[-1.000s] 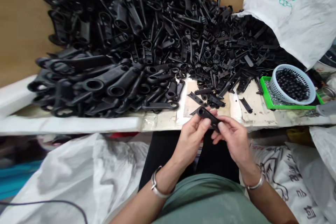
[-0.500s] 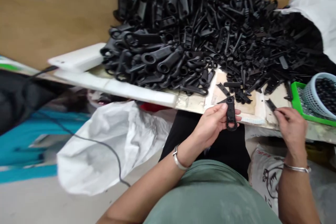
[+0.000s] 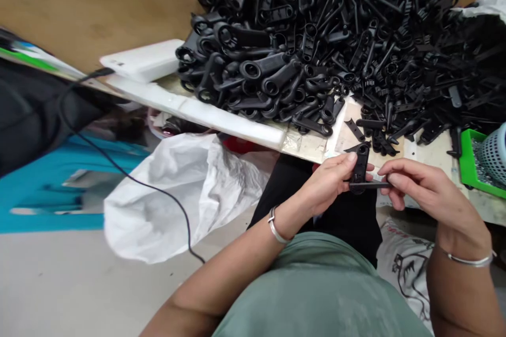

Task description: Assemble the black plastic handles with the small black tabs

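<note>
My left hand [image 3: 330,181] is closed on a black plastic lever-like part [image 3: 360,163] with a round hole near its top, held just off the table's front edge. Between the thumb and fingers of my right hand [image 3: 425,184] is a thin black plastic strip [image 3: 373,186]. The strip lies crosswise over the lower end of the lever-like part, hiding some of it; whether they touch I cannot tell. Beyond my hands, a few small black pieces [image 3: 381,139] lie at the front of a large heap of black plastic parts [image 3: 276,58].
A green tray [image 3: 468,160] and a light blue basket [image 3: 494,154] stand at the right. On the left are a white box [image 3: 142,60] with a black cable [image 3: 146,181] and a white foam strip [image 3: 197,110]. A white sack [image 3: 158,210] hangs below the table edge.
My right hand has moved left from the table, bringing the thin strip over the lower end of the part in my left hand. The whole view has shifted, with the scene sliding right.
</note>
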Demonstrator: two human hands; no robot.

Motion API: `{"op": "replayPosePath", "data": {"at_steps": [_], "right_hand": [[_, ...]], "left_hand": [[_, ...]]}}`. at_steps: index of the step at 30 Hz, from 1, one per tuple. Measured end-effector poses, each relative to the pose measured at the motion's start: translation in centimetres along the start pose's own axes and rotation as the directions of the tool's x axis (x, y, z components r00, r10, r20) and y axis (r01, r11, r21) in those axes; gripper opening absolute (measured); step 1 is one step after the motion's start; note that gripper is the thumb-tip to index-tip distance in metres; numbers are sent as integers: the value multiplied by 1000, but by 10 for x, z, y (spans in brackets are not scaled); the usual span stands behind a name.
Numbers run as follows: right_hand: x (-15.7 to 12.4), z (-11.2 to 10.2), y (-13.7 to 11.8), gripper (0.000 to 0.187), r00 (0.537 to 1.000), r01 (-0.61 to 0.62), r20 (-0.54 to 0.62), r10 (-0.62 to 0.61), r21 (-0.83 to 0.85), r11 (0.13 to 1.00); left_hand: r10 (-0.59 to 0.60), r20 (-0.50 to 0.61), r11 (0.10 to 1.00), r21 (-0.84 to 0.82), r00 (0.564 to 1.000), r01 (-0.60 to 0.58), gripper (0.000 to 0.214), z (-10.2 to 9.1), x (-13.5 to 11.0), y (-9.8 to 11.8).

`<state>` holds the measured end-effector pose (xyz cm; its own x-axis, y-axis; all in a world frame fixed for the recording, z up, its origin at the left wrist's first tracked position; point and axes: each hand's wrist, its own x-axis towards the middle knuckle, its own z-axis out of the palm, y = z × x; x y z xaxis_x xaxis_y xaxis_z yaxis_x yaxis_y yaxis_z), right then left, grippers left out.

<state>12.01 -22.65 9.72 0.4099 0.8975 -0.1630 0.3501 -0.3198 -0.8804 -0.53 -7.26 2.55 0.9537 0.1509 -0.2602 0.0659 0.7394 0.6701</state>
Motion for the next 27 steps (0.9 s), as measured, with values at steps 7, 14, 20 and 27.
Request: {"op": "replayPosePath", "data": {"at_steps": [7, 14, 20, 27], "right_hand": [[31, 4, -9, 22, 979, 171, -24, -202, -442, 880], [41, 17, 13, 33, 877, 185, -170, -449, -744, 643], [39, 22, 22, 27, 821, 237, -260, -508, -654, 718], [33, 29, 28, 25, 897, 181, -380, -228, -156, 971]], "left_hand": [[-21, 54, 999, 43, 998, 19, 45, -1, -3, -5], [9, 102, 993, 119, 995, -21, 40, 1, -4, -4], [96, 85, 984, 142, 992, -107, 43, 2, -1, -8], [182, 23, 956, 231, 983, -182, 42, 0, -1, -7]]}}
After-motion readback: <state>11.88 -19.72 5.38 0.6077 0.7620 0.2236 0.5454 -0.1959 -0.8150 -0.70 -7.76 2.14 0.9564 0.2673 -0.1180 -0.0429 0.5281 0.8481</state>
